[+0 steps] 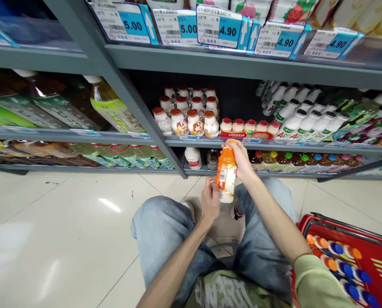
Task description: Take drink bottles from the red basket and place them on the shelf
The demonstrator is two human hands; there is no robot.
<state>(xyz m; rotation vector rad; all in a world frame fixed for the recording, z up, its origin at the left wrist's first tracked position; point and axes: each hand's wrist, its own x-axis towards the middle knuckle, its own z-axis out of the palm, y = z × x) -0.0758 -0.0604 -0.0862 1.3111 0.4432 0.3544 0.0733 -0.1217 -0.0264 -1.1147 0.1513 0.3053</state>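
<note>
Between my knees and the shelf I hold a drink bottle with an orange cap and an orange and white label. It is tilted slightly, cap toward the shelf, with a barcode facing up. My right hand is closed round the bottle's cap end and upper side. Lower down, my left hand grips the left edge of the bottle with curled fingers. The undersides of both grips are hidden.
A red shopping basket with several orange- and blue-capped bottles stands at my right. On the shelf ahead are small red-capped bottles, a red-banded pack and white bottles. More bottles line the bottom shelf.
</note>
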